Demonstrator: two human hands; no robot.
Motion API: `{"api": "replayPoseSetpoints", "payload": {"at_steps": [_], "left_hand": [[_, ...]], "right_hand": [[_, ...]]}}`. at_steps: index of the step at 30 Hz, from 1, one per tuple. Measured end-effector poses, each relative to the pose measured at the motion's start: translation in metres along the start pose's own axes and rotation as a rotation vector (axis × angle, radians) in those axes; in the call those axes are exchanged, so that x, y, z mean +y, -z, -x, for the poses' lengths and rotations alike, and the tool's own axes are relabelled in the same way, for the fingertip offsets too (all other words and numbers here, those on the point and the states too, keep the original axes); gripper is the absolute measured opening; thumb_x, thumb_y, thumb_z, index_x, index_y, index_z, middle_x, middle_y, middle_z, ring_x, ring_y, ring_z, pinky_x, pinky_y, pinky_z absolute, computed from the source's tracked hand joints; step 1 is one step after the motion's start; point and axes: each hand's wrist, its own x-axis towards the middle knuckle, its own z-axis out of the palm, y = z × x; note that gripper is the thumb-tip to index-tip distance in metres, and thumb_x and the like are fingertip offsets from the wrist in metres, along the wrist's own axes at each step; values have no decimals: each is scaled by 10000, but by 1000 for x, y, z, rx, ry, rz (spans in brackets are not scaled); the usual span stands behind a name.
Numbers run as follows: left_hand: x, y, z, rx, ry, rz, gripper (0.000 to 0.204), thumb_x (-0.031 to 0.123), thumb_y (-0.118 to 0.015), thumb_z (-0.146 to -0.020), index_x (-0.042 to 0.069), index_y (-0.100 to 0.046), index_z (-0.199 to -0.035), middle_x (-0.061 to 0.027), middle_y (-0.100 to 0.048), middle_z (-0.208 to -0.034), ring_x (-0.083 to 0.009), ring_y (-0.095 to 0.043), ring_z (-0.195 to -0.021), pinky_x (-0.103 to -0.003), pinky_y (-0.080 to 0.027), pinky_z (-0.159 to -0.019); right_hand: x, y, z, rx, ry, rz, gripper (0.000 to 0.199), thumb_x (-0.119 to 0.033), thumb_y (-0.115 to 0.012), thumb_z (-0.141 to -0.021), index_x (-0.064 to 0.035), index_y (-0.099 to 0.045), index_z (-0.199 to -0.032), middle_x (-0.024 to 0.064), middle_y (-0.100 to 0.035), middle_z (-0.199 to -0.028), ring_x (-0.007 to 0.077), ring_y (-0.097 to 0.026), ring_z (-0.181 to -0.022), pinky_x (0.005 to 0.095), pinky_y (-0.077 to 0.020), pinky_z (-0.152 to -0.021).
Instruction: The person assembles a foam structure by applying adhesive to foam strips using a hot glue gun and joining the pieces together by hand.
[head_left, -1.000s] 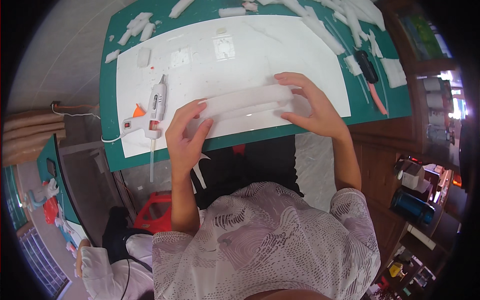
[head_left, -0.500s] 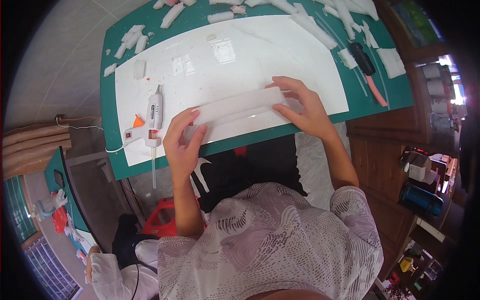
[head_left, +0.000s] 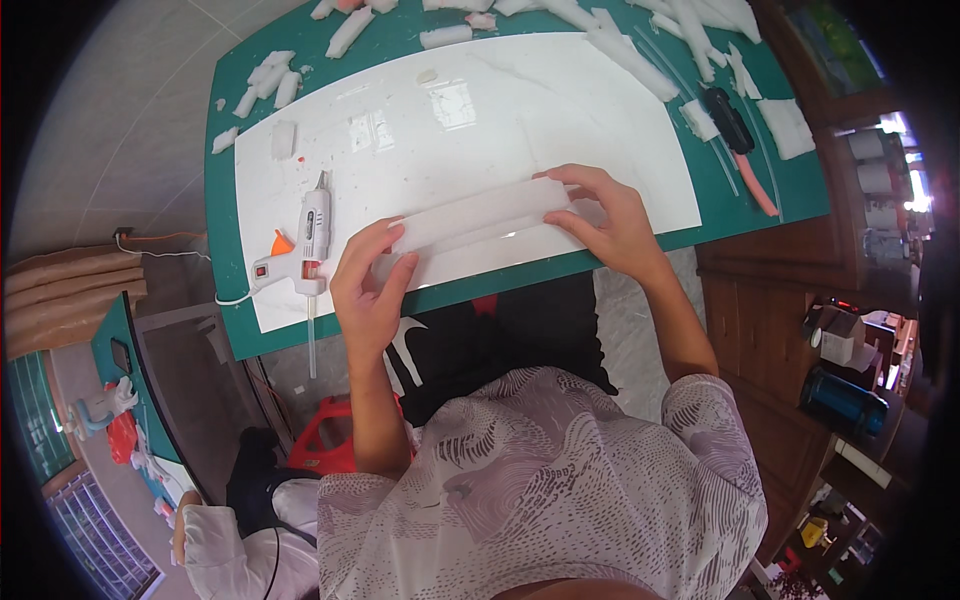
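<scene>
While my left hand (head_left: 370, 290) and right hand (head_left: 612, 228) grip its ends, I've the foam strip (head_left: 480, 212) over the near sheet (head_left: 600, 120), running left-right, right end farther; glue gun (head_left: 315, 228) left, scraps (head_left: 349, 33) far.

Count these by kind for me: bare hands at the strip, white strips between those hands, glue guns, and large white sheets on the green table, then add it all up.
Hands (left hand, right hand): 2
White strip, seemingly a single piece: 1
Glue gun: 1
Large white sheet: 1
Total: 5
</scene>
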Motion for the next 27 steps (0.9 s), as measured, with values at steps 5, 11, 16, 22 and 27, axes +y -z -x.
{"api": "replayPoseSetpoints", "payload": {"at_steps": [5, 11, 16, 22, 27], "left_hand": [[0, 2, 1, -59, 19, -13, 369, -65, -731, -861, -16, -657, -1219, -166, -633, -1304, -243, -580, -1241, -348, -433, -1066], [-1, 2, 1, -53, 19, -19, 367, -63, -736, -857, -22, -659, -1214, -172, -634, -1299, -251, -584, -1235, -350, -440, -1055], [6, -3, -1, 9, 19, -19, 352, -52, -755, -828, -19, -696, -1173, -170, -677, -1220, -233, -630, -1098, -324, -493, -936], [10, -4, -3, -1, -5, -43, 361, -70, -751, -819, -19, -697, -1171, -168, -687, -1218, -233, -641, -1080, -324, -504, -935], [7, -4, -2, -6, -9, -29, 367, -79, -753, -811, -19, -699, -1168, -172, -693, -1213, -235, -644, -1085, -325, -506, -937]], "right_hand": [[3, -2, 2, 41, 39, -6, 401, -143, -788, -862, -52, -648, -1226, 123, -694, -1219, 245, -688, -967, 333, -563, -860], [6, -4, 4, 46, 49, 31, 376, -149, -798, -855, -43, -645, -1182, 113, -702, -1190, 217, -685, -863, 317, -553, -811], [7, -6, 3, 68, 73, 2, 362, -119, -805, -842, -35, -641, -1153, 113, -710, -1174, 207, -679, -837, 307, -552, -799], [8, -6, 4, 75, 41, 12, 357, -90, -804, -837, -21, -632, -1143, 136, -712, -1186, 211, -687, -830, 305, -558, -784], [10, -8, 4, 73, 39, -21, 364, -89, -806, -836, -22, -627, -1145, 139, -715, -1185, 217, -693, -819, 306, -559, -782]]}}
